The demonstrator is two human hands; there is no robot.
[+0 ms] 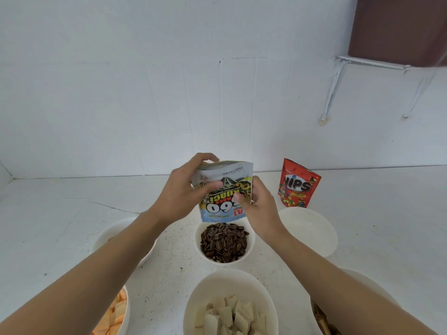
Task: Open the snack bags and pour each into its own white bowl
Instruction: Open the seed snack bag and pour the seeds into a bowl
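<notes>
Evidently finishing the seed pour, left hand [182, 192] and right hand [260, 207] pinch the upturned seed bag [223, 187] just above its full middle bowl [197, 238]; next likely calls for opening the red bag [299, 184] standing far right behind an empty bowl [307, 228].

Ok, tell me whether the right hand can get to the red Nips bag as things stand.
Likely yes, but not empty-handed: the right hand holds the seed bag with the left hand. The Nips bag stands upright close to its right, nothing between them.
</notes>
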